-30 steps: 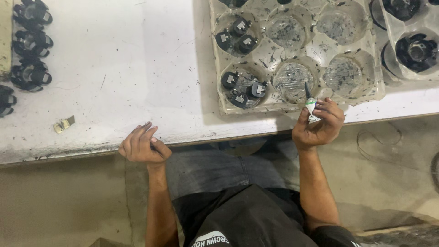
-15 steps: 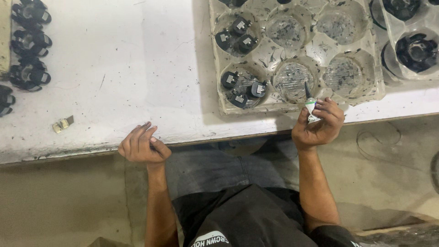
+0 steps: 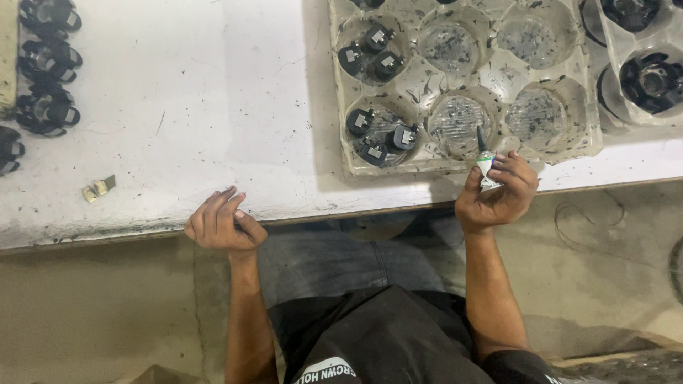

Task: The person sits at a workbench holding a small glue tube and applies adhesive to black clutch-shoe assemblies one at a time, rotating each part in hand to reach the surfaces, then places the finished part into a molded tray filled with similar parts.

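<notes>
The right hand's (image 3: pixel 498 195) grip was closed around a small glue tube (image 3: pixel 485 163), nozzle pointing at the clear tray (image 3: pixel 580 146) on the table (image 3: pixel 185 107); the left hand (image 3: pixel 220 224) rested loosely curled, empty, on the edge. Steadying the tray would probably help aim.

The clear, glossy moulded-plastic tray (image 3: pixel 466 85) is thin and shiny, its round cups speckled with dark grime, and the small black plastic parts with dull metal-looking tops (image 3: pixel 370 53) lying in it look matt. The white painted tabletop (image 3: pixel 192 107) is matt, scuffed and flecked with dark spots, with a worn, dirty front edge, and a small bent metal clip (image 3: pixel 98 189) on it has a pale brassy sheen. The small white plastic tube with a dark pointed nozzle (image 3: pixel 485 160), pinched in the right hand (image 3: pixel 498 195), looks smooth, while the grey trouser cloth (image 3: pixel 334 256) is soft and matt.
</notes>
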`<state>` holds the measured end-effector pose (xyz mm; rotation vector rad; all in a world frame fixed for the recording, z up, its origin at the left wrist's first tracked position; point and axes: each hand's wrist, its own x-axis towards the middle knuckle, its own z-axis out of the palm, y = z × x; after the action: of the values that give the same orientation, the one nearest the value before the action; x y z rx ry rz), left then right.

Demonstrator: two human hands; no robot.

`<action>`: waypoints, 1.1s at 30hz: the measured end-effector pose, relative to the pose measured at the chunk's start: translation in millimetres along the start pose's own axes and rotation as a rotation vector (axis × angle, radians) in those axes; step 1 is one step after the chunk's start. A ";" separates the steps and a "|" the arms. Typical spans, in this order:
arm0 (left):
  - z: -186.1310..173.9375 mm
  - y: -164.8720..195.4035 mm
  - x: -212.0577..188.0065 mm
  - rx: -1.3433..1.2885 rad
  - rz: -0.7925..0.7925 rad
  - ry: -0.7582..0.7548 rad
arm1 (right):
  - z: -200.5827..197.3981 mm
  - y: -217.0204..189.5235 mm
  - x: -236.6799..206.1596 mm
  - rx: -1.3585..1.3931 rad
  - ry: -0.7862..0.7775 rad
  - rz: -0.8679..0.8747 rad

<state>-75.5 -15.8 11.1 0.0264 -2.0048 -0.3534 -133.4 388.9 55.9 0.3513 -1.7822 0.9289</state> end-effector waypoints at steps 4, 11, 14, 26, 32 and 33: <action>-0.2 -3.1 0.1 0.006 0.003 0.002 | 0.3 -1.7 -1.5 0.007 0.003 0.000; 2.6 10.5 -2.6 0.007 0.004 -0.015 | -10.2 10.1 -0.3 -0.001 0.002 0.003; 6.6 11.8 -0.4 0.001 -0.003 -0.009 | -9.8 12.8 0.7 -0.003 0.002 0.008; -6.2 12.5 -7.8 -0.007 -0.007 -0.014 | -20.6 1.5 -4.7 -0.007 -0.004 0.008; 10.1 8.3 3.0 0.007 -0.001 -0.010 | -3.9 11.8 5.3 0.009 0.000 0.009; 14.5 8.7 4.7 0.007 0.000 -0.006 | -1.9 15.5 7.9 0.005 -0.002 0.007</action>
<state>-89.2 -4.9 11.6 0.0299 -2.0121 -0.3468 -145.0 401.9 56.7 0.3498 -1.7841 0.9383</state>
